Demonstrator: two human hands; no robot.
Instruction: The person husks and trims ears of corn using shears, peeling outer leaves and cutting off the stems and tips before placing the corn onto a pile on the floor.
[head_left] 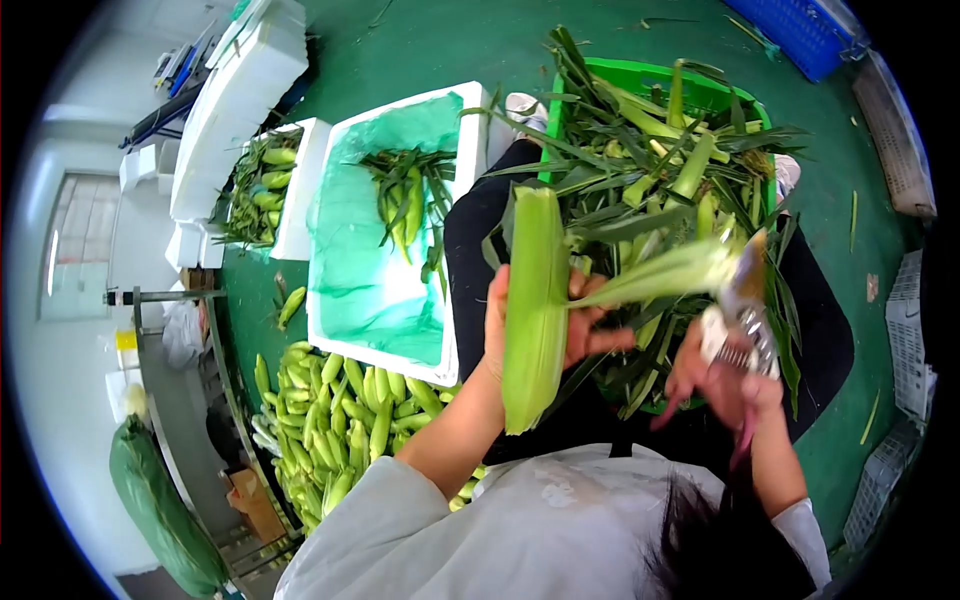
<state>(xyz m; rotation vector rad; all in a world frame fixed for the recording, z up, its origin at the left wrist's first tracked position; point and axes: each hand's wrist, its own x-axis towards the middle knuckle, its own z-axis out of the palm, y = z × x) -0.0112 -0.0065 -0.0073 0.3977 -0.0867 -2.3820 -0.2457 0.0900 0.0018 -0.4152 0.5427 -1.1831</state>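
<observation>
An ear of corn in pale green husk [535, 310] stands nearly upright in my left hand [582, 335], whose fingers show behind and to the right of it. My right hand [715, 375] holds pruning shears [742, 320] with red handles, blurred by motion. A loose strip of husk [660, 272] stretches from the ear towards the shears' blades. Beyond my hands, between my legs, a green crate [640, 70] is heaped with cut husks, stalks and leaves [690, 170].
On the left, a white foam box [465, 180] lined with green plastic holds a few leafy ears [405, 205]. Many ears [350, 410] lie piled on the floor below it. Another foam box [302, 195] stands farther left. Blue [790, 35] and grey crates [907, 330] line the right.
</observation>
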